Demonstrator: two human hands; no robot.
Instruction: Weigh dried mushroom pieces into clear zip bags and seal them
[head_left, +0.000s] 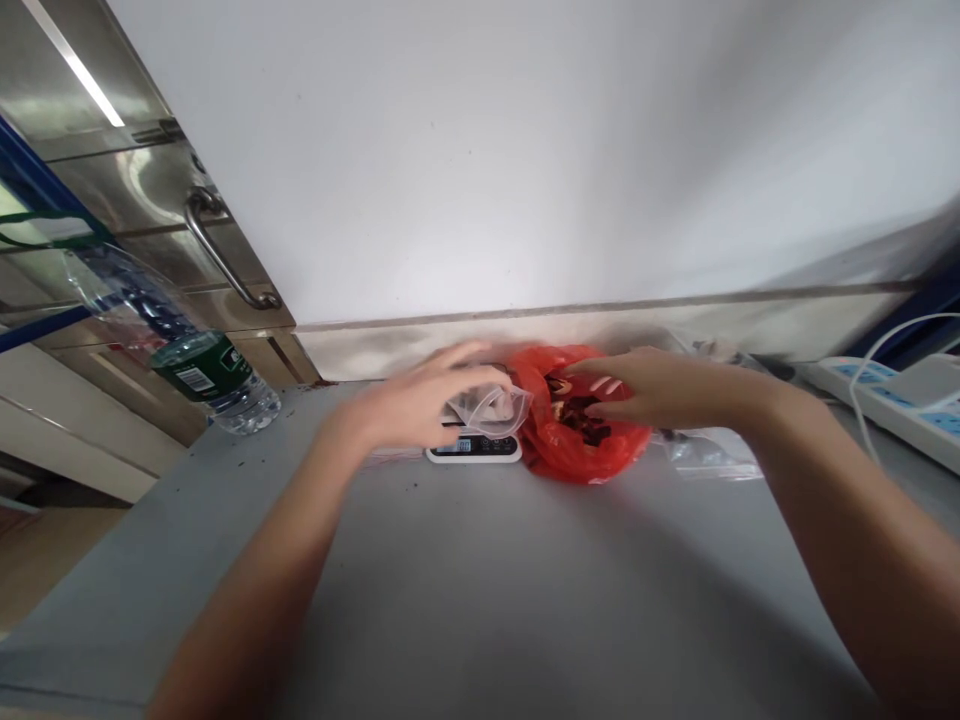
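A clear plastic zip bag (495, 408) lies on a small white kitchen scale (474, 450) with a lit display too blurred to read. Around the bag's left side curves my left hand (409, 400), its fingers and thumb apart; whether they touch the plastic is hard to see. Right beside the scale, a red plastic bag (589, 460) stands with its mouth wide, showing dark brown and tan dried pieces (581, 418). My right hand (637, 388) reaches over the red bag's mouth from the right, fingers spread and nothing visible in them.
A large water bottle (202, 365) with a green label stands at the left end of the grey table (525, 580). Clear plastic bags (712, 455) lie right of the red bag. Farther right are a white power strip (892, 400) and a cable (859, 400). A white wall (480, 180) rises behind.
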